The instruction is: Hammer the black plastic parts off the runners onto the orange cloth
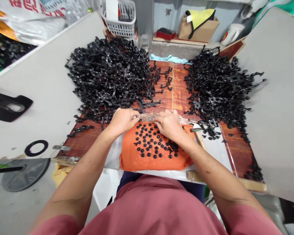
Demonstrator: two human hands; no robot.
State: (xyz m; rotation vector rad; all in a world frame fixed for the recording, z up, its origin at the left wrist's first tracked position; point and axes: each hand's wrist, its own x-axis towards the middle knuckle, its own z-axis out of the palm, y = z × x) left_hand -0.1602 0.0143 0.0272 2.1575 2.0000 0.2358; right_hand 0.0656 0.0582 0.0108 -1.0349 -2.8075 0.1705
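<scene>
Biggest thing here is the wooden table [176, 88], with the orange cloth [132, 156] at its near edge, right in front of the person. Beyond the cloth to the left is a huge heap of black plastic pieces [110, 71], and beyond it to the right a second heap [218, 88], a bit smaller. Both hands meet at the cloth's far edge. The left hand [122, 120] and right hand [169, 124] are each closed in a pinch on one end of a thin strip [148, 117], which is too blurry to say what it's made of. The wrists are low, knuckles up, and the forearms angle inward. Small black round bits [149, 143] lie scattered on the cloth under the right hand. My take: keep the strip right above the cloth so anything loose lands there, and grip it close to the middle with short, even pressure rather than yanking.
</scene>
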